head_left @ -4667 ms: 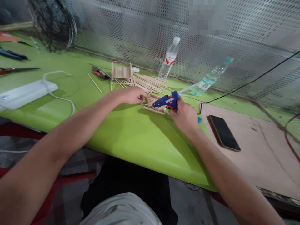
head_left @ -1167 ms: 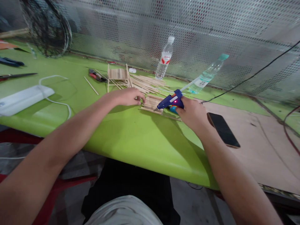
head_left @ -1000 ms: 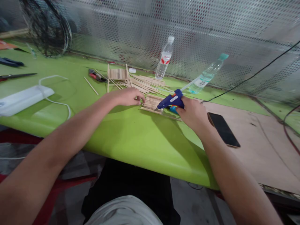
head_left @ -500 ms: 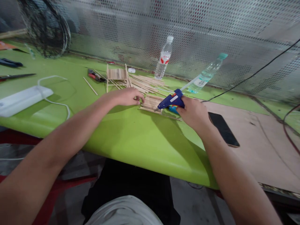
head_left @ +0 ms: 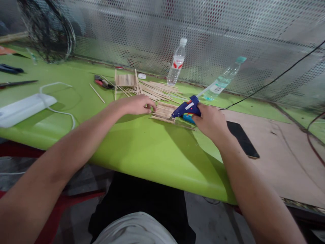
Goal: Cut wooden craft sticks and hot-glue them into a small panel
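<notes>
My right hand (head_left: 212, 120) is wrapped round the grip of a blue hot glue gun (head_left: 188, 107), a long pale glue stick jutting from its back end. Its nozzle points down-left at the near right part of a flat panel of thin wooden sticks (head_left: 165, 112) lying on the green table. At the panel's left end, my left hand (head_left: 141, 104) has its fingers curled, fingertips against the sticks; the exact grip is partly hidden. One stick along the panel's near edge extends out to the right. A bright blue object (head_left: 188, 118) shows partly beneath the glue gun.
Behind my hands stand a small stick frame (head_left: 126, 81), a pile of loose sticks (head_left: 159, 89) and pliers (head_left: 103, 82). Two water bottles (head_left: 177, 62) (head_left: 224, 81) are near the mesh wall. A phone (head_left: 242, 139) lies right, a white power strip (head_left: 26, 108) left.
The glue gun's nozzle has shifted very slightly up and to the right over the panel. My left hand stays at the panel's left end.
</notes>
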Motion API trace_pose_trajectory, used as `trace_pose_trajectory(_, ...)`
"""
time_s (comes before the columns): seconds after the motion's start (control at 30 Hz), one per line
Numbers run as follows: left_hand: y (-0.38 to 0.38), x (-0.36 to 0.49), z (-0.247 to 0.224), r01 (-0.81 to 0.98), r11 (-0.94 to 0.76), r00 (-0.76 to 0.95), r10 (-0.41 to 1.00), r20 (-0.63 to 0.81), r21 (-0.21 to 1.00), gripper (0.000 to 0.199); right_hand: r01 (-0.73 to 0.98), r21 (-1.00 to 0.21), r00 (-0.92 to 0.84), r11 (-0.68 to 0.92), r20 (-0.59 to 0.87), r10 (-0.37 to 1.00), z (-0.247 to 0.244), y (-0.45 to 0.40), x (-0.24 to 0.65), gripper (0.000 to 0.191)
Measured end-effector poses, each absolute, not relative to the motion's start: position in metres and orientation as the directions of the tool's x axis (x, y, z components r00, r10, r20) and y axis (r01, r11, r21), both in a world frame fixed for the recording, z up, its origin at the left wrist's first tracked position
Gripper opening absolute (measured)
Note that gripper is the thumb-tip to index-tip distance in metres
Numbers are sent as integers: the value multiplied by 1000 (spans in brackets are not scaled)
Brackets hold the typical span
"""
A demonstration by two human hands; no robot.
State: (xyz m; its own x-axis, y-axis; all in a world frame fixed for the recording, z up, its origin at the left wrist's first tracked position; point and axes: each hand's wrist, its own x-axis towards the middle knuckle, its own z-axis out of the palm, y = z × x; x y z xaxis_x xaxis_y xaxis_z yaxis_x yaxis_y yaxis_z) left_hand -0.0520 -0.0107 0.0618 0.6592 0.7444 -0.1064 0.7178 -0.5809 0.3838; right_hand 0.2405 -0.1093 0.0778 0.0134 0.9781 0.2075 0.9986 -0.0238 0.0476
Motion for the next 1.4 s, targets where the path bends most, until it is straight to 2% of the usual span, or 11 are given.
trace_pose_trajectory(0.37,-12,-51,62,720,-576,655,748,-105,387,32,999,35,11,-19,206,978,76,-106,247,30)
trace_pose_trajectory(0.67,-13,-51,62,725,-561,646,754,-115,399,34,996,81,13,-29,187,982,81,-108,245,31)
trace_pose_trajectory(1.03,-15,-49,67,737,-589,648,755,-99,332,34,995,86,27,-44,198,980,82,-109,246,33)
trace_pose_trajectory(1.4,-14,-50,66,736,-573,646,753,-121,361,34,996,80,34,-50,191,981,84,-109,249,30)
